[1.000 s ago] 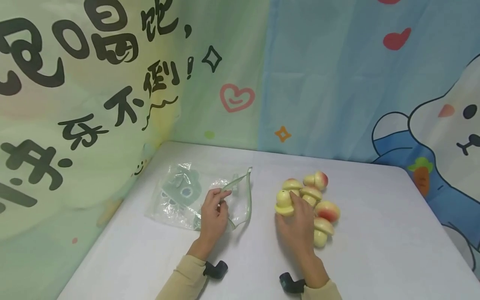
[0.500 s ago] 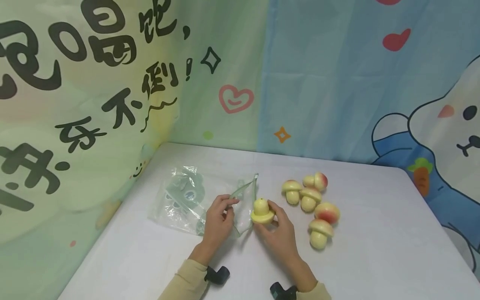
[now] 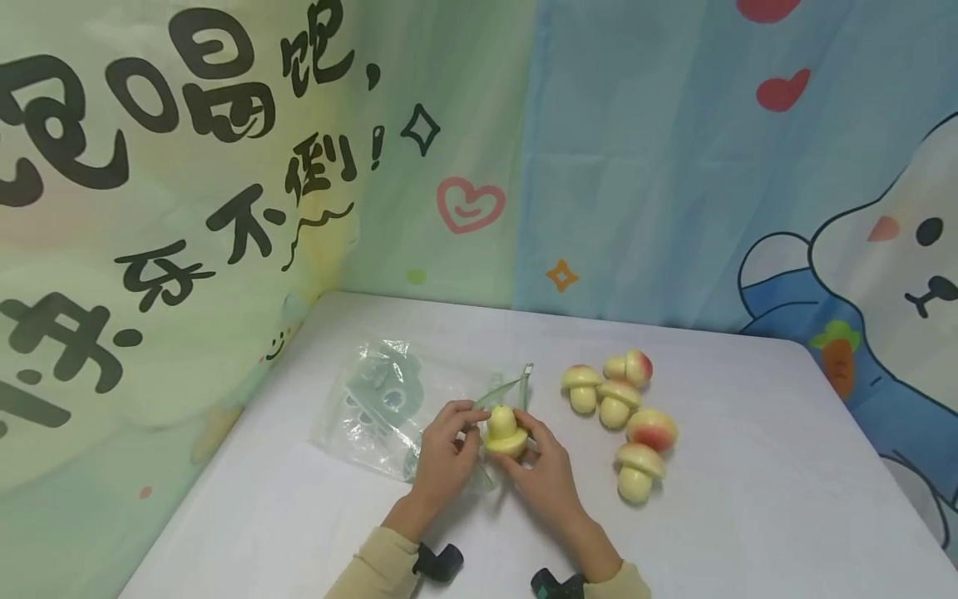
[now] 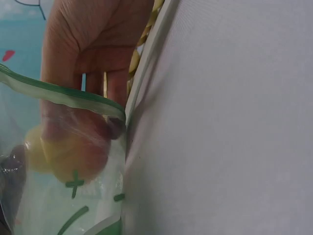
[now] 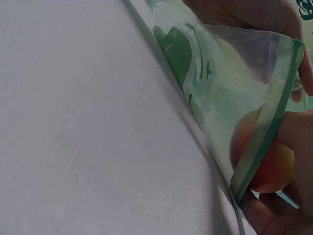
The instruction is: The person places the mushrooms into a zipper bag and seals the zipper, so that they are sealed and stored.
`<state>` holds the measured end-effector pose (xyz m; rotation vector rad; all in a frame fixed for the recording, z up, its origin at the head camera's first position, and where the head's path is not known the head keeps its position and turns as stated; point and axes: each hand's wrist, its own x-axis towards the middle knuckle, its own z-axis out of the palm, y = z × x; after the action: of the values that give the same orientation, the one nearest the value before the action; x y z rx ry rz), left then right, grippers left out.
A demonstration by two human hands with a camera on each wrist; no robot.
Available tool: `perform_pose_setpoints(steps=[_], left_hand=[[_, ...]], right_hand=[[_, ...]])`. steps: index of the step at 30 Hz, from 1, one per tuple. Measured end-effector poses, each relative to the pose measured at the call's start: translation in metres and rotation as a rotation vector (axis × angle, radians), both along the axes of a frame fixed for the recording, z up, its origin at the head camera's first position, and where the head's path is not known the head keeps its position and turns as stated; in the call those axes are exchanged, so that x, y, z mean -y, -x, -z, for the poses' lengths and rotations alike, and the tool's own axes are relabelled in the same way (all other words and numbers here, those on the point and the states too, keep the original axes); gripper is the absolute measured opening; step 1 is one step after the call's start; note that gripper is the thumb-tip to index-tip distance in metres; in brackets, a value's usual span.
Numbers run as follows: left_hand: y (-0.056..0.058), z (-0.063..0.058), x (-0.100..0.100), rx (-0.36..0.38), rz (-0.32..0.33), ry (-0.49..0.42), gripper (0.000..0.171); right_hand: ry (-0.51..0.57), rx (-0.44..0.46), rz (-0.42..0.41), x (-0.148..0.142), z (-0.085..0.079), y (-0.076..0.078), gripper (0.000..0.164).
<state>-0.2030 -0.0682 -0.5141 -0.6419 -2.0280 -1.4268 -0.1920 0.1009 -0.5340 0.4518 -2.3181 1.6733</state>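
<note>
A clear zip bag (image 3: 374, 433) with green print and a green zip edge lies on the table, its mouth facing right. My left hand (image 3: 446, 462) holds the bag at its mouth, fingers curled; the exact grip is partly hidden. In my right hand (image 3: 550, 478) is a toy mushroom (image 3: 505, 433), yellowish with a red-tinged cap, stem up, pinched between thumb and fingers. The right wrist view shows the green zip edge (image 5: 271, 122) crossing in front of the mushroom (image 5: 274, 169). Through the film, the left wrist view shows the mushroom (image 4: 78, 152) at the bag's mouth.
Several more toy mushrooms lie in a loose group to the right, among them an upright one (image 3: 580, 388), one showing its red cap (image 3: 653, 430) and a nearer one (image 3: 636, 472). A printed cloth backdrop (image 3: 644, 208) stands behind the white table (image 3: 763, 466).
My right hand has carried the mushroom left from the group to the bag's mouth, close to my left hand. The left hand and bag edge have shifted slightly right and nearer.
</note>
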Motion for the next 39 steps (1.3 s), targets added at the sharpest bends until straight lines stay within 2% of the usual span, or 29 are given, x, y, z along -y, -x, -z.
perform_pose_setpoints(steps=[7,14,18,22,26,30,34,39], left_hand=[[-0.002,0.002,0.0,0.006,0.004,0.013,0.03],[-0.003,-0.004,-0.002,0.018,-0.016,-0.003,0.031],[-0.003,-0.004,-0.003,0.018,-0.034,-0.024,0.035],[-0.002,-0.002,-0.004,0.013,-0.059,-0.036,0.039],[-0.001,-0.002,-0.002,0.045,-0.083,-0.034,0.041],[0.0,-0.001,0.001,0.069,-0.097,-0.043,0.041],[0.001,-0.002,0.003,0.055,-0.102,-0.046,0.039],[0.002,-0.001,0.004,0.027,-0.117,-0.008,0.038]], right_hand=[[-0.032,0.06,-0.032,0.003,0.002,0.0,0.072],[-0.041,0.05,-0.058,0.003,-0.001,0.0,0.066],[-0.009,0.046,-0.03,0.003,-0.002,-0.001,0.063],[0.012,-0.023,0.026,0.002,-0.01,-0.005,0.057],[0.007,-0.114,0.098,0.0,-0.03,-0.012,0.05],[-0.002,-0.147,0.159,-0.007,-0.046,-0.018,0.047],[0.019,-0.188,0.207,-0.017,-0.054,-0.018,0.046],[0.04,-0.321,0.28,-0.032,-0.064,-0.018,0.047]])
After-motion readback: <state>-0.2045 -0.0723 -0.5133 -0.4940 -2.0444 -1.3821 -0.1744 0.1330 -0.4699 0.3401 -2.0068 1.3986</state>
